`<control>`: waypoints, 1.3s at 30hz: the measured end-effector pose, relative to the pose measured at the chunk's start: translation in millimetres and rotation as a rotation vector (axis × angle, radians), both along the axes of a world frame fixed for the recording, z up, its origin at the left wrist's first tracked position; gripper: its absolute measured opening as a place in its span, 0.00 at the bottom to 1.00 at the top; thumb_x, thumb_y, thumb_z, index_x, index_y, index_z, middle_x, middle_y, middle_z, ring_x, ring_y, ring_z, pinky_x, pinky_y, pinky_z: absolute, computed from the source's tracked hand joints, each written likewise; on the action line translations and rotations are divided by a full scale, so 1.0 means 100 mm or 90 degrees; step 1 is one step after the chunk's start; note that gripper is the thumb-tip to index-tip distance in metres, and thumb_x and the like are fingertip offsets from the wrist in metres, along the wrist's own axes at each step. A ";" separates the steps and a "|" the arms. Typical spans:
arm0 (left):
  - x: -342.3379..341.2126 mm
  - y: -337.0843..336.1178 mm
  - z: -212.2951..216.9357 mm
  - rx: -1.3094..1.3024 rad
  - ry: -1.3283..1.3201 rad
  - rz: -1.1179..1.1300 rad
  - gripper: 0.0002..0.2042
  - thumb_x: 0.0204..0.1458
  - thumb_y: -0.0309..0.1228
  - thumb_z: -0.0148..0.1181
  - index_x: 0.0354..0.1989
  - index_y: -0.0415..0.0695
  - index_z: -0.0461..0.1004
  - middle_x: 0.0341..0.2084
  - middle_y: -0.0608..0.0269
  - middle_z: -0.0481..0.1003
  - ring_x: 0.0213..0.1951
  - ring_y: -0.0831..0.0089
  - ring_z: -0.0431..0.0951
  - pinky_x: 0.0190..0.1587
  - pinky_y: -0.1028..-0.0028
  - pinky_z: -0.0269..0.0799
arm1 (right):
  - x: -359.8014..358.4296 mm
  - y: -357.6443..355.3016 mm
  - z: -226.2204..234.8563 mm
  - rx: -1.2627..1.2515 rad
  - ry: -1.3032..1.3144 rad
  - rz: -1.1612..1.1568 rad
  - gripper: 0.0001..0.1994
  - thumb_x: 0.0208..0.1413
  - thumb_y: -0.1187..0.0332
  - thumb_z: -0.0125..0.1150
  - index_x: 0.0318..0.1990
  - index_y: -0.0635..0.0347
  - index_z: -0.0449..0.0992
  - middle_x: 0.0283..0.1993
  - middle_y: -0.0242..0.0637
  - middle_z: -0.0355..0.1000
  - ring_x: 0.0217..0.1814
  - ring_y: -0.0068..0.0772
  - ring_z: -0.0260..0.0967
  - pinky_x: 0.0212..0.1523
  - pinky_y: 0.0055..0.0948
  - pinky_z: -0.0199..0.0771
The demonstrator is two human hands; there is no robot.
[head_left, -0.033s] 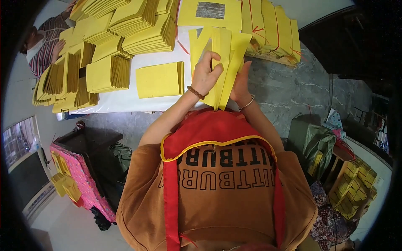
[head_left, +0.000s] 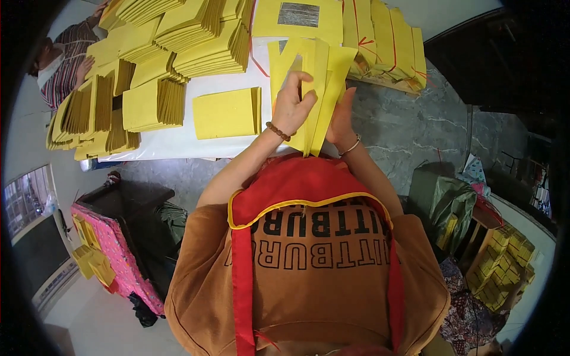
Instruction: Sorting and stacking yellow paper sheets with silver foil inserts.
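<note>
My left hand (head_left: 291,107), wearing a brown bead bracelet, has its thumb and curled fingers closed on yellow paper sheets (head_left: 319,83). Narrow folded flaps of these sheets fan upright in front of my body at the table's near edge. On their right side my right hand (head_left: 340,121), with a bangle at the wrist, grips the sheets; its thumb stands up along the edge, and the paper covers its other fingers. Left of my hands lies a folded yellow paper bundle (head_left: 224,113). Beyond the sheets is a flat yellow stack (head_left: 297,18) with a silver rectangle on top.
Several folded yellow stacks (head_left: 153,105) crowd the left of the white table (head_left: 178,148). Yellow bundles tied with red string (head_left: 392,41) stand at the far right. A person in a striped top (head_left: 62,59) is at the far left. Bagged goods (head_left: 439,202) stand right of me.
</note>
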State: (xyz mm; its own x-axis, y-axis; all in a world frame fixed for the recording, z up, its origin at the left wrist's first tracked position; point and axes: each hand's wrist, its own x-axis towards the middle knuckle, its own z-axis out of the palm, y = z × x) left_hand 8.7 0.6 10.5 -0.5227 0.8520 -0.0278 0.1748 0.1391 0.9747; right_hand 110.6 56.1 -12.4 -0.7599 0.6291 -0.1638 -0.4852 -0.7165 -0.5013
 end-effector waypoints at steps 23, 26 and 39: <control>-0.80 -0.35 0.83 0.087 -0.023 -0.078 0.24 0.42 0.18 0.49 0.53 0.36 0.62 0.51 0.59 0.65 0.53 0.75 0.62 0.54 0.78 0.55 | 0.11 0.20 -0.05 -0.117 -0.048 0.056 0.22 0.52 0.60 0.41 0.52 0.61 0.61 0.51 0.41 0.64 0.53 0.40 0.62 0.56 0.39 0.59; -1.01 -0.55 1.01 0.156 0.048 -0.011 0.23 0.43 0.18 0.50 0.52 0.36 0.63 0.51 0.59 0.65 0.51 0.76 0.64 0.49 0.81 0.60 | 0.24 0.42 -0.09 -0.136 -0.063 0.115 0.20 0.51 0.62 0.43 0.51 0.62 0.61 0.48 0.40 0.66 0.48 0.38 0.66 0.50 0.37 0.65; -1.15 -0.93 1.41 0.215 0.064 0.142 0.24 0.44 0.16 0.48 0.54 0.34 0.61 0.52 0.56 0.64 0.50 0.77 0.65 0.46 0.82 0.63 | 0.10 0.66 0.06 0.402 -0.387 0.133 0.15 0.45 0.75 0.50 0.44 0.63 0.66 0.34 0.28 0.67 0.32 0.17 0.63 0.32 0.19 0.66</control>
